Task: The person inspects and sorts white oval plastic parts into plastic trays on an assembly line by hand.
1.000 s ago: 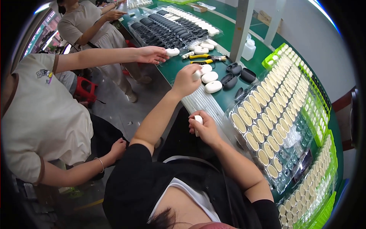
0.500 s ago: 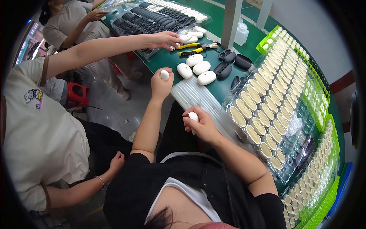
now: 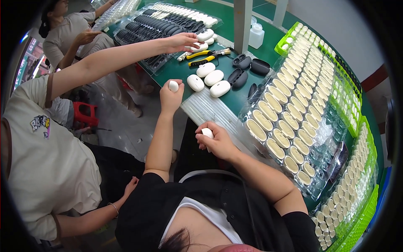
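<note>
My left hand is closed, held up just off the table's front edge. A small smooth white plastic piece shows at the top of its fist. Nearer my body, my right hand curls around another white plastic piece with the thumb along it. Fingers cover most of both pieces. Beyond my hands, several white earbud charging cases lie grouped on the green table. Black earbud cases, some standing open, lie to their right.
Yellow-handled pliers lie behind the cases. A co-worker's hand reaches across from the left with a white case. A clear tray of cream oval parts, green crates, a post and a bottle stand rightward.
The view has shifted slightly. Both my hands keep their closed grips on the white pieces. The co-worker's hand now has a white case raised at its fingertips.
</note>
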A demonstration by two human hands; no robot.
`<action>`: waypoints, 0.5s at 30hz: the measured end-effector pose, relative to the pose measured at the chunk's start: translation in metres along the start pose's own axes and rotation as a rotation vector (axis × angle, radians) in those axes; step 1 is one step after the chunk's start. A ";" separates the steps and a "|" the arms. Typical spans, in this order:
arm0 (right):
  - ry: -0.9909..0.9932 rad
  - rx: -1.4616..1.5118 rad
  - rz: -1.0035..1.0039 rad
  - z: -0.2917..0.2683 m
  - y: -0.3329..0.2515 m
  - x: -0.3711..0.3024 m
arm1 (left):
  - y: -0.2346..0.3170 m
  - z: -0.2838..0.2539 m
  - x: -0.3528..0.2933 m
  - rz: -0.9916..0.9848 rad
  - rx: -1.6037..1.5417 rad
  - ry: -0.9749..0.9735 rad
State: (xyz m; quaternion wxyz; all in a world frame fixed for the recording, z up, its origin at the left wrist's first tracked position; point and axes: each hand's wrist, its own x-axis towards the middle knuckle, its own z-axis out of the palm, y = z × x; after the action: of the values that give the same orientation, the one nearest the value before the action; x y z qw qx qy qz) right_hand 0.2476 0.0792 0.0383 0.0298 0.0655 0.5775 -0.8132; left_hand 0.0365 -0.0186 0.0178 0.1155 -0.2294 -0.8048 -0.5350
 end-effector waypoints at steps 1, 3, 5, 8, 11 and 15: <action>0.004 0.009 -0.006 -0.002 0.000 0.000 | 0.003 0.001 0.000 0.006 0.005 -0.008; -0.001 0.018 -0.014 -0.005 -0.001 -0.001 | 0.010 0.004 0.000 -0.032 -0.005 -0.005; -0.002 0.002 -0.013 -0.003 -0.002 -0.002 | 0.012 0.003 0.002 0.022 -0.013 -0.004; -0.003 -0.020 -0.012 -0.002 -0.002 -0.002 | 0.025 0.006 0.009 0.117 -0.035 -0.010; -0.002 -0.027 -0.021 -0.003 -0.001 -0.002 | 0.043 0.013 0.021 0.215 -0.059 -0.028; -0.001 -0.037 -0.018 -0.002 0.000 -0.001 | 0.054 0.023 0.037 0.267 -0.005 -0.090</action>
State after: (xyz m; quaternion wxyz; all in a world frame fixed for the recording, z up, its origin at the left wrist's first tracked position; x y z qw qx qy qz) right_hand 0.2485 0.0813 0.0382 0.0240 0.0592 0.5931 -0.8026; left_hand 0.0328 0.0293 0.0684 0.1487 -0.3587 -0.7701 -0.5061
